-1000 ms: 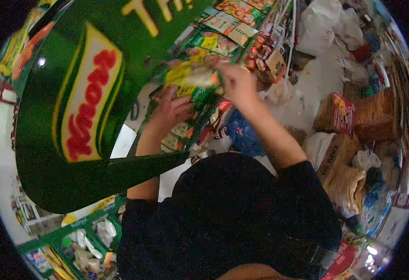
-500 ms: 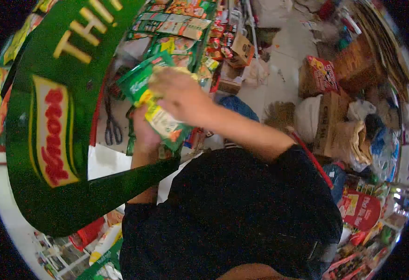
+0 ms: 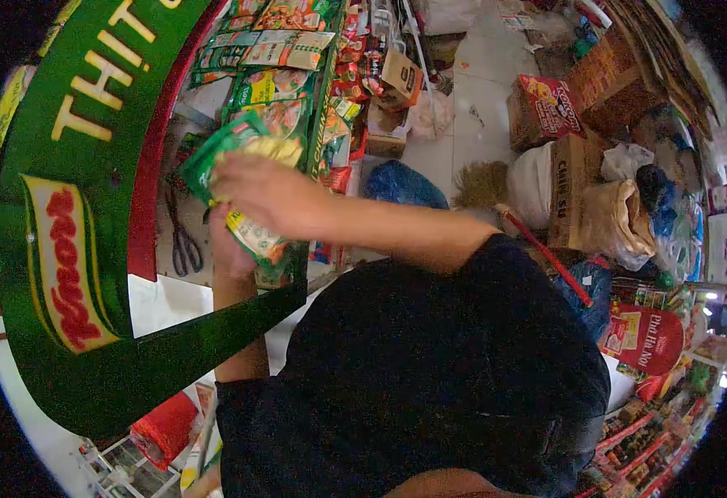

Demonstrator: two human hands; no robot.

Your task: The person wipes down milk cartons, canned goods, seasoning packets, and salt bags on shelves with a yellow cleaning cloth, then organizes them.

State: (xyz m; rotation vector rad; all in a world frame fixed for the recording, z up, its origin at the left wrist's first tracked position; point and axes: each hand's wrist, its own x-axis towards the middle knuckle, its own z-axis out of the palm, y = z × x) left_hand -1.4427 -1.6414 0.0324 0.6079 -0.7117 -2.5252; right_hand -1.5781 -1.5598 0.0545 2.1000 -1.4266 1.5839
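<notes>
A green and yellow seasoning packet [image 3: 201, 170] is held up in front of the green rack, tilted. From below, my left hand [image 3: 230, 245] grips it, its fingers partly hidden behind the packet and my other hand. My right hand [image 3: 268, 195], blurred by motion, is closed and pressed over the packet's front. Crumpled yellow cloth [image 3: 284, 151] shows at its far side. More green packets [image 3: 276, 87] hang in rows just beyond my hands. Scissors [image 3: 185, 245] hang left of the packet.
The green Knorr display frame [image 3: 69, 378] curves around my left forearm. To the right, on the floor, are cardboard boxes [image 3: 575, 187], a blue bag [image 3: 405, 184], a broom [image 3: 479, 183] with a red handle and a paper sack [image 3: 629, 220]. A red sign [image 3: 649, 340] stands farther right.
Both hands and the packet have shifted left and slightly down in view, as has the surrounding scene. My right hand has moved over the packet, covering more of its middle.
</notes>
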